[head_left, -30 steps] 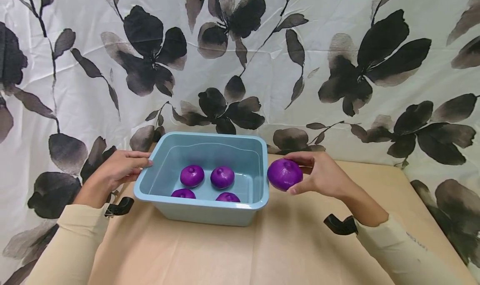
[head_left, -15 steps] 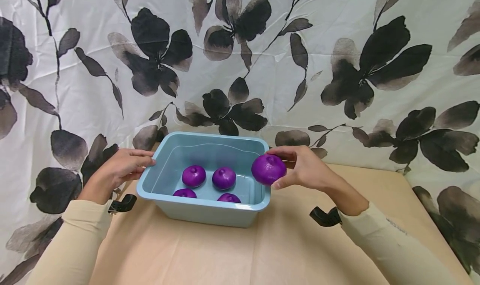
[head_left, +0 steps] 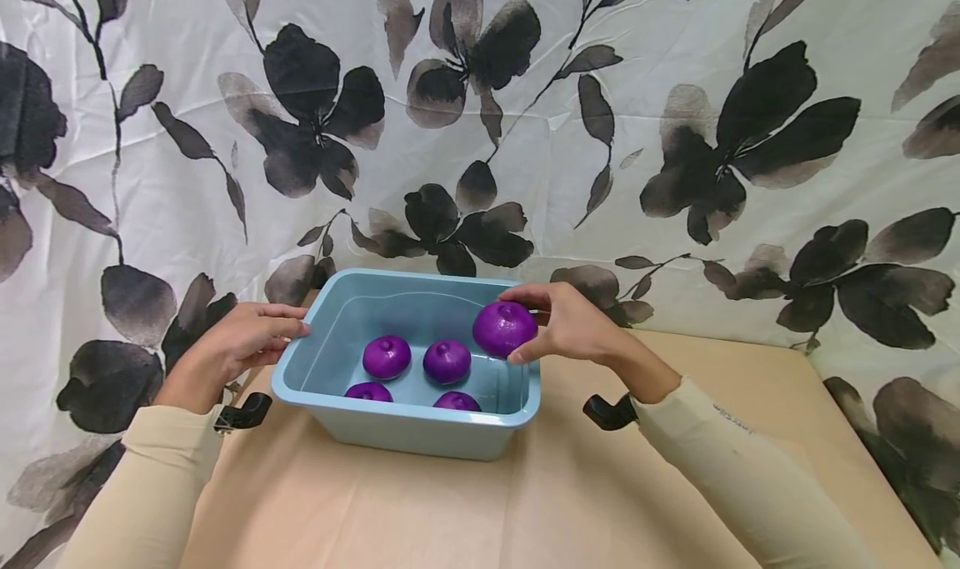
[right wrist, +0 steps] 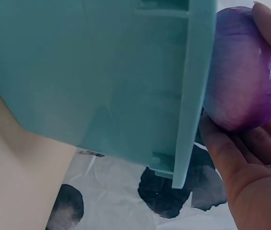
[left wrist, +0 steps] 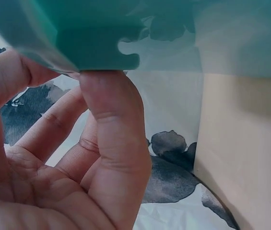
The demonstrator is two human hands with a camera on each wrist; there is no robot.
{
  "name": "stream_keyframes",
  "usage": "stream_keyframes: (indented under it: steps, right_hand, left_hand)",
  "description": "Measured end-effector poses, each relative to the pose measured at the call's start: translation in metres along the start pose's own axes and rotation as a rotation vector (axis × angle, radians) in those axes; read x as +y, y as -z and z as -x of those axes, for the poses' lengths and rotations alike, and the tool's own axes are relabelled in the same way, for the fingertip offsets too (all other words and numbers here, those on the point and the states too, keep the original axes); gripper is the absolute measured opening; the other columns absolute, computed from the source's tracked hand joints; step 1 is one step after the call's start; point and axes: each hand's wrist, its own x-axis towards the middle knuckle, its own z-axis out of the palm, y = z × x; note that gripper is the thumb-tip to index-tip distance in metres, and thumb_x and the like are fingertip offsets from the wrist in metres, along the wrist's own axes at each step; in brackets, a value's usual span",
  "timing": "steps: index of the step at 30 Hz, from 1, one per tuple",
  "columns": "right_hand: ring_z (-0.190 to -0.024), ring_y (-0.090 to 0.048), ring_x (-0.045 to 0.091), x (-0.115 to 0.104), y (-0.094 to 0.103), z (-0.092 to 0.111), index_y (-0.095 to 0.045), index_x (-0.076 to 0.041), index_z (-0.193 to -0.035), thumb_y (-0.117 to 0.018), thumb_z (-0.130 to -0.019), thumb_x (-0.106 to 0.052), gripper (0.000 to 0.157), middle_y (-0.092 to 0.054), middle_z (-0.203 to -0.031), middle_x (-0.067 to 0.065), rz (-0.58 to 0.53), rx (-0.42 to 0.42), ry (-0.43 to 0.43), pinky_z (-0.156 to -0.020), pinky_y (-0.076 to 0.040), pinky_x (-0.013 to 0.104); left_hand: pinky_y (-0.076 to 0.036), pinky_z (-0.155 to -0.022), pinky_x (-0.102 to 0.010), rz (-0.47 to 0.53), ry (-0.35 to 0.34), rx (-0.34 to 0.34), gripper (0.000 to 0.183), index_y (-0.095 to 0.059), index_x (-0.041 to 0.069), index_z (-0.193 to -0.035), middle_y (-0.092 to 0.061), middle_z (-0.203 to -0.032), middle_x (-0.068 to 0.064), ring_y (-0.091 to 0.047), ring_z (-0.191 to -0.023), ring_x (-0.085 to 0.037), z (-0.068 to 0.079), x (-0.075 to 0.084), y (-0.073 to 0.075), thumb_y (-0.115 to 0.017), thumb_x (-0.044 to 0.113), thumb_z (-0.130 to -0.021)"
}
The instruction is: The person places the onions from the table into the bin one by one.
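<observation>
A light blue plastic tub (head_left: 408, 437) stands on the table, with several glossy purple onions (head_left: 386, 357) on its floor. My left hand (head_left: 234, 342) pinches the tub's left rim; in the left wrist view its fingers (left wrist: 121, 124) meet the underside of that rim. Over the right end of the tub, my right hand (head_left: 573, 326) holds another purple onion (head_left: 504, 329) between thumb and fingers, above the tub floor. The right wrist view has this held onion (right wrist: 245, 72) just beyond the tub's rim. The front wall partly hides the two nearest onions in the tub.
A tan sheet (head_left: 465, 519) covers the table under the tub. Behind it hangs a white cloth (head_left: 555, 161) printed with dark flowers. Black wrist-worn devices (head_left: 611, 412) sit at both cuffs.
My right hand has carried its onion leftward, from outside the tub's right rim to over its interior. The left hand stays at the left rim.
</observation>
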Motion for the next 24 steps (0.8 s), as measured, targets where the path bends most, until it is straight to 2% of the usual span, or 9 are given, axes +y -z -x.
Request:
stream_keyframes:
  steps: [10,15,18,24]
  right_hand:
    - [-0.126,-0.063,0.031,0.007,-0.005,-0.021,-0.059,-0.008,-0.144,-0.094,-0.068,-0.019,0.085,-0.065,-0.138,0.009,0.105,-0.065,0.031,-0.098,-0.060,0.044]
    - [-0.123,-0.063,0.033,0.009,-0.005,-0.029,-0.057,-0.006,-0.146,-0.094,-0.069,-0.021,0.087,-0.064,-0.139,0.011,0.106,-0.107,0.039,-0.098,-0.060,0.044]
    - [-0.122,-0.063,0.032,0.010,-0.003,-0.036,-0.059,-0.010,-0.145,-0.094,-0.067,-0.021,0.086,-0.065,-0.138,0.009,0.105,-0.130,0.044,-0.098,-0.060,0.043]
    - [-0.121,-0.063,0.028,0.013,-0.001,-0.049,-0.060,-0.013,-0.143,-0.093,-0.067,-0.018,0.083,-0.066,-0.136,0.008,0.141,-0.223,0.097,-0.098,-0.059,0.042]
  left_hand:
    - [-0.062,-0.077,-0.025,0.042,-0.016,-0.006,0.068,-0.041,-0.006,-0.156,-0.073,-0.092,0.012,-0.073,-0.085,-0.005,0.001,-0.002,-0.003,-0.069,0.020,-0.099]
    - [-0.063,-0.077,-0.025,0.069,-0.017,-0.013,0.069,-0.040,-0.006,-0.156,-0.073,-0.092,0.012,-0.074,-0.085,-0.006,0.000,-0.002,-0.004,-0.069,0.019,-0.099]
    - [-0.062,-0.076,-0.025,0.073,-0.025,-0.008,0.069,-0.040,-0.006,-0.156,-0.073,-0.091,0.012,-0.074,-0.083,-0.006,-0.002,-0.002,-0.005,-0.070,0.020,-0.099]
    - [-0.062,-0.074,-0.024,0.083,-0.015,0.009,0.069,-0.042,-0.006,-0.155,-0.073,-0.089,0.013,-0.073,-0.080,-0.005,-0.003,-0.003,-0.007,-0.071,0.019,-0.098]
